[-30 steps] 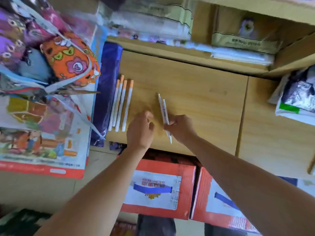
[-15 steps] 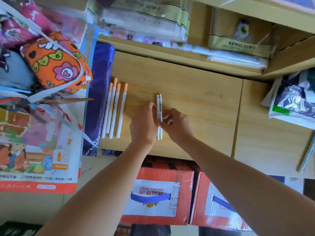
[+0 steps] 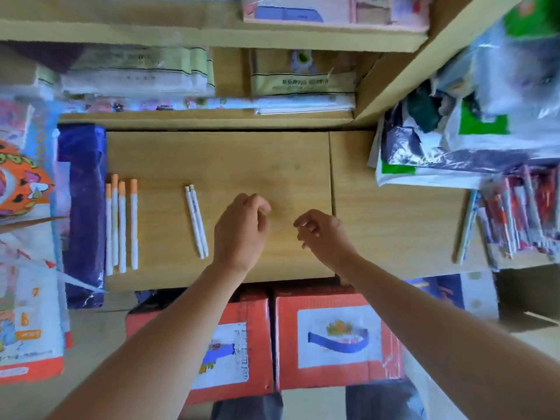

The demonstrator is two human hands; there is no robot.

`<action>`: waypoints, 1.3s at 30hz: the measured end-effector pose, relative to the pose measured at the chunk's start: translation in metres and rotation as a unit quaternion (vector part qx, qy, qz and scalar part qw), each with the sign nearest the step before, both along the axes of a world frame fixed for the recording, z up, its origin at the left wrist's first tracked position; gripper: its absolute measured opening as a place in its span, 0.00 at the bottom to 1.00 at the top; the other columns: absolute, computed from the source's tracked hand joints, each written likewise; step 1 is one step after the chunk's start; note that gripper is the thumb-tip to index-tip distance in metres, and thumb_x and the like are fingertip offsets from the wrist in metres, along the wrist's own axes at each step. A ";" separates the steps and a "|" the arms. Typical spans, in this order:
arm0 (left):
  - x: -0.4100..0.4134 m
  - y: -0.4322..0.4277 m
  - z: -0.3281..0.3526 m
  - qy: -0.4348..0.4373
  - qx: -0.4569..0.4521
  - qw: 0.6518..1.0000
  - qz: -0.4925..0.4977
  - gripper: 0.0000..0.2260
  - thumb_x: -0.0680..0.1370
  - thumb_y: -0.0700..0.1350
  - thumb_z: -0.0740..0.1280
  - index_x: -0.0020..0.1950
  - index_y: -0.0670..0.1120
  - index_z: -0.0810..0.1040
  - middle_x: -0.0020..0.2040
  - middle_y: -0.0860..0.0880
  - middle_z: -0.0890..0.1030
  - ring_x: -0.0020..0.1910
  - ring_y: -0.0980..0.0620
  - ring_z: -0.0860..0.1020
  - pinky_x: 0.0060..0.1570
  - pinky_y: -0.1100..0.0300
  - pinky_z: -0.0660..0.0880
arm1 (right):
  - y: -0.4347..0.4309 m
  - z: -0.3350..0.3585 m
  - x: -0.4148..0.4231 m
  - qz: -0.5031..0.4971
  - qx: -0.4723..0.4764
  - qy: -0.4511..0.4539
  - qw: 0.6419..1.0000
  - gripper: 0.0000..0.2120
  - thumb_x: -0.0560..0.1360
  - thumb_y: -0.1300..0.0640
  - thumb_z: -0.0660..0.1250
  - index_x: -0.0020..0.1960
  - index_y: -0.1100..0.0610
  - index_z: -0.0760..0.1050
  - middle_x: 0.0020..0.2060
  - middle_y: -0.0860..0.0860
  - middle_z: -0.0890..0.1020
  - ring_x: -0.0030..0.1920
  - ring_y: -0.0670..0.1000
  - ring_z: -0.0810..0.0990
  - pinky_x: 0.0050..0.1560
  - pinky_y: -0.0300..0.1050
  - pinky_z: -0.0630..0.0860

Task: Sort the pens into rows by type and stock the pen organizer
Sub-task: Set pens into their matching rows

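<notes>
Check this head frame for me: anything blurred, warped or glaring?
Head view, centre: sharp enough, the four orange-capped white pens and two plain white pens read cleanly. Head view, right edge: the heap of red-and-white pens is smeared by blur. Head view, top: the wide lens skews the light wooden shelf board. Lighting is soft, with mild glare on the clear plastic bags.

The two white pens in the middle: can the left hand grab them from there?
Probably yes. The left hand holds nothing and hangs just to the right of the white pens, with only bare wooden top between them.
</notes>
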State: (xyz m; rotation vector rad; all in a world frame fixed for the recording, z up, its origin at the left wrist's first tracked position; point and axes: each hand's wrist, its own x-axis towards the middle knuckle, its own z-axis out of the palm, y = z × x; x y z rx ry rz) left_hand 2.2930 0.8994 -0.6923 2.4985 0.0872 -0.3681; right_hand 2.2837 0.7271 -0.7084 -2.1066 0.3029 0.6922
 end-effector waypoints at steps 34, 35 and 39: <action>-0.015 -0.444 -0.044 0.175 0.082 0.981 -0.003 0.09 0.76 0.47 0.67 0.45 0.42 0.79 0.41 0.45 0.83 0.39 0.46 0.79 0.32 0.59 0.65 | -0.463 -0.017 -0.024 -0.139 -0.230 -0.056 0.961 0.10 0.77 0.51 0.65 0.55 0.55 0.74 0.36 0.51 0.80 0.33 0.51 0.77 0.27 0.40 0.68; -0.015 -0.443 -0.042 0.173 0.080 0.982 -0.002 0.08 0.76 0.47 0.67 0.47 0.42 0.78 0.42 0.46 0.82 0.38 0.48 0.77 0.29 0.62 0.63 | -0.464 -0.019 -0.022 -0.139 -0.232 -0.051 0.961 0.09 0.77 0.51 0.66 0.54 0.55 0.74 0.36 0.52 0.80 0.32 0.51 0.76 0.26 0.38 0.65; -0.012 -0.440 -0.036 0.166 0.084 0.982 0.002 0.06 0.77 0.45 0.67 0.47 0.43 0.76 0.41 0.50 0.79 0.34 0.55 0.72 0.26 0.68 0.58 | -0.470 -0.018 -0.017 -0.124 -0.220 -0.044 0.967 0.09 0.77 0.51 0.67 0.50 0.56 0.75 0.33 0.49 0.77 0.29 0.48 0.72 0.26 0.37 0.62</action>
